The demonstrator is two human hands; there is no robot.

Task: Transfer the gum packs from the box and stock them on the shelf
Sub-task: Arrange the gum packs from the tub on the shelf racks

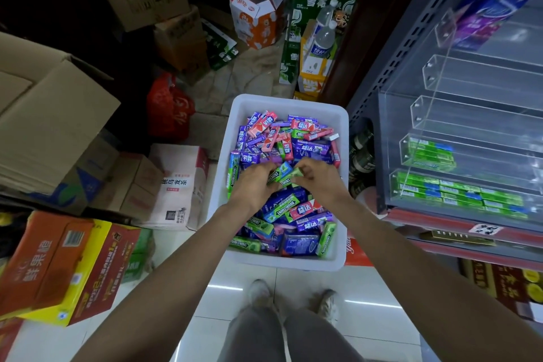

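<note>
White box (pixel 238 114) at centre, heaped with gum packs (pixel 296 210). Left hand (pixel 253 184) and right hand (pixel 320 178), fingers curled, each apparently pinching a green Doublemint pack (pixel 279 173). Shelf (pixel 458 185) at 3 o'clock holds green packs.

A glossy white tiled floor (pixel 235 297) fills the lower middle of the frame. On it, at centre, sits a white plastic box (pixel 342 123). To the left lie brown cardboard cartons (pixel 58 114), a pink-and-white carton (pixel 179 185), and an orange and yellow carton (pixel 53 261) at lower left. Green cartons (pixel 320 8) stand stacked at the top centre. At right, the shelf (pixel 411 73) carries clear acrylic trays (pixel 435 114); the two lowest hold green gum packs (pixel 458 194) laid in rows.
</note>
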